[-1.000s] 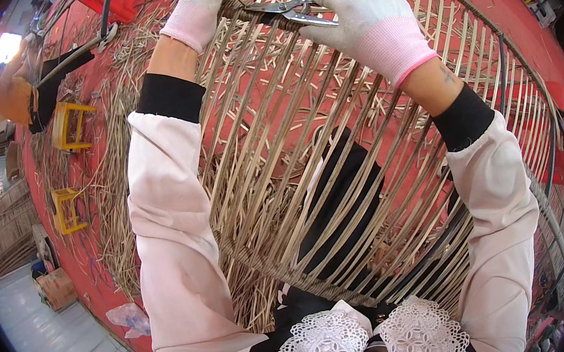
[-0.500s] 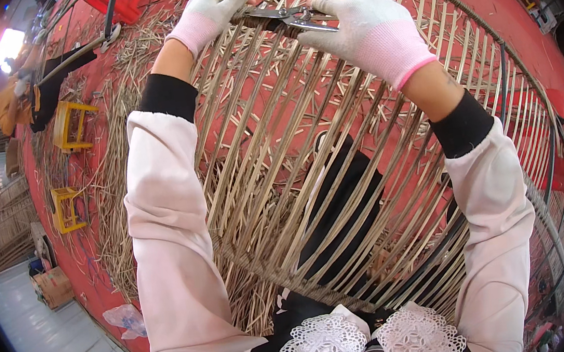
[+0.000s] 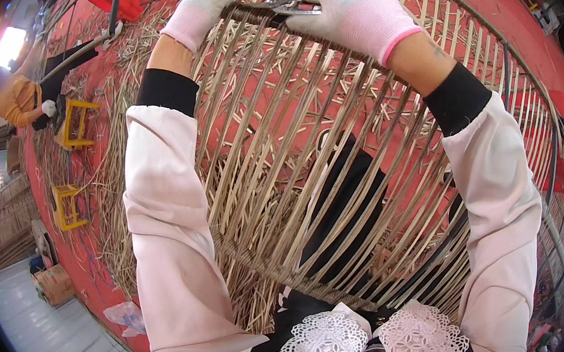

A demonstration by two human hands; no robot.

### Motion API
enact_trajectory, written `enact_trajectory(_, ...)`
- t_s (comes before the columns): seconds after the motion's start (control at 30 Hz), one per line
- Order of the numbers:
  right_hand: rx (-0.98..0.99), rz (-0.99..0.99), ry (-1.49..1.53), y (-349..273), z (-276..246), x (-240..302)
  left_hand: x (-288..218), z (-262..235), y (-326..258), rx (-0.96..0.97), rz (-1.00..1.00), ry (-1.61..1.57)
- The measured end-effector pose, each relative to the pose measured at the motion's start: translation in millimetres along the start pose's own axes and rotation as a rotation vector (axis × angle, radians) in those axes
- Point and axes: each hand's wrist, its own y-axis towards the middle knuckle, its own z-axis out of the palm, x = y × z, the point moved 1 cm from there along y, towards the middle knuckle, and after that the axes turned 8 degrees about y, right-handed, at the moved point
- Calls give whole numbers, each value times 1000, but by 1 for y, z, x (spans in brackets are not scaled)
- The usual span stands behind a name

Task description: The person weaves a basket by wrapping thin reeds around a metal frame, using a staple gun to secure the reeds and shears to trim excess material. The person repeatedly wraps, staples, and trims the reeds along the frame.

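Both gloved hands have edged slightly leftward along the frame's top edge since the earlier picture. Far left, a seated person in orange (image 3: 15,102) works beside two yellow stools (image 3: 79,122) on the red floor (image 3: 58,199) strewn with straw. The left hand (image 3: 206,9) curls round the top of the large domed cage of pale bamboo strips (image 3: 309,173). Just beside it, the right hand (image 3: 354,14) is pressed shut on metal pliers (image 3: 278,6) at the same rim. The strips screen the floor behind.
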Motion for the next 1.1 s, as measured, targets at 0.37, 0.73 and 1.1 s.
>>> enact_trajectory(0.37,-91,62,53,-10,0,3,-11,2,3,-129,-268,61)
enact_trajectory(0.73,-48,48,0,5,3,12,1,2,-2,-150,-364,-69)
enact_trajectory(1.1,-42,36,55,18,8,14,13,-15,-3,-85,-277,334)
